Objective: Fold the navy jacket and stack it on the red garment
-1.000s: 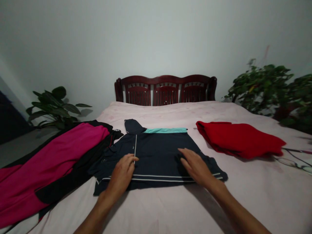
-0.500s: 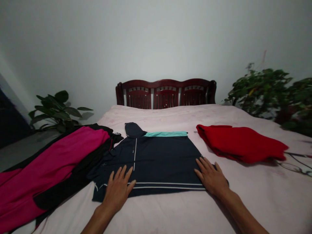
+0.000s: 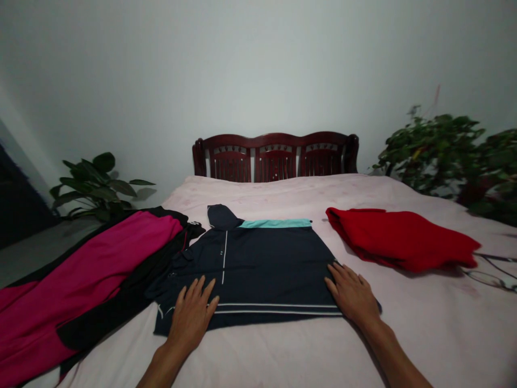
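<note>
A dark navy garment (image 3: 266, 264) with white piping and a turquoise strip along its far edge lies folded flat on the pink bedsheet (image 3: 283, 355). It looks like a jacket, with its collar at the far left. My left hand (image 3: 191, 312) rests palm down on its near left part, fingers stretched out. On the near right part lies my right hand (image 3: 353, 293), also flat with fingers spread. Neither hand grips the cloth. Parts of the garment under both palms are hidden.
To the left lies a magenta and black garment (image 3: 105, 253), touching the navy one. At right are a folded red garment (image 3: 399, 237) and a pair of glasses (image 3: 487, 277). Beyond stand a dark wooden headboard (image 3: 276, 156) and leafy plants (image 3: 436, 151) (image 3: 92, 180).
My left hand has slid slightly left across the navy garment. My right hand has barely shifted. The garments lie as before.
</note>
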### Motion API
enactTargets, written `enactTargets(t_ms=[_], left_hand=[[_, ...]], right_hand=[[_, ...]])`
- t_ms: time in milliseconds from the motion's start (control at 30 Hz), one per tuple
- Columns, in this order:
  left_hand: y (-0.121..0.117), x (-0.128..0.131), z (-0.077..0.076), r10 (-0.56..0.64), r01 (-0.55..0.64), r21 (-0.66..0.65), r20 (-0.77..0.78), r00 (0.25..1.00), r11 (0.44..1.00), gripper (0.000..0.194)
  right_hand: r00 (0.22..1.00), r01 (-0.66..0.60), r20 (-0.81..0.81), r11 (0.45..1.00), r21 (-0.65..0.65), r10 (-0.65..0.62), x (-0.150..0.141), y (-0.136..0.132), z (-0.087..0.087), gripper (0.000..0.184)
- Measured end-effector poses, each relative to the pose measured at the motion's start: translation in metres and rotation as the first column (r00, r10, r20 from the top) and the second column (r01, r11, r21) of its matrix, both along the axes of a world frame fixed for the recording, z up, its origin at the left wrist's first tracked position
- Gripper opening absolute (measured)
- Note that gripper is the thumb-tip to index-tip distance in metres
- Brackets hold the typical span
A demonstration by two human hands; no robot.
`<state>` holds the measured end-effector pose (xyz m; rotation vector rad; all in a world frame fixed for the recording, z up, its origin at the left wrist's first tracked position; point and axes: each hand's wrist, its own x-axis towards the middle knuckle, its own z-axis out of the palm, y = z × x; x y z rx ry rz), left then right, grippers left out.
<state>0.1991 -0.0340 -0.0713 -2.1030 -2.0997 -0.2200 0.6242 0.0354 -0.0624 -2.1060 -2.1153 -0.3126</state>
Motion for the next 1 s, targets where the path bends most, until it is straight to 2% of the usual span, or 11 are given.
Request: enactTargets(t_ms=[200,633,767,867,1000], left_hand=[[0.001,0.000,-0.004,0.000,-0.002,0.046,0.041,0.999,0.999,0.048],[0.003,-0.003,-0.010,-0.016,0.013,0.077,0.032,0.999,0.997,0.047],[0.004,-0.003,-0.010,-0.014,0.010,0.069,0.053,0.998,0.998,0.047],[0.002,-0.007,-0.009,-0.050,0.045,0.037,0.121,0.991,0.998,0.049],[-0.010,-0.022,-0.007,-0.222,0.220,0.034,0.229,0.948,0.975,0.063]], right_hand=[[1.000,-0.010,-0.022,0.998,0.054,0.012,0.002,0.001,-0.003,0.053],[1.000,-0.022,-0.007,0.995,0.094,0.023,0.005,0.004,-0.009,0.050],[0.998,-0.021,-0.052,0.996,0.090,0.026,0.004,0.004,-0.006,0.050],[0.985,0.067,-0.164,0.997,0.042,-0.059,0.010,0.007,0.000,0.055],[0.932,0.214,-0.282,0.973,-0.080,-0.228,0.026,0.016,0.010,0.067]])
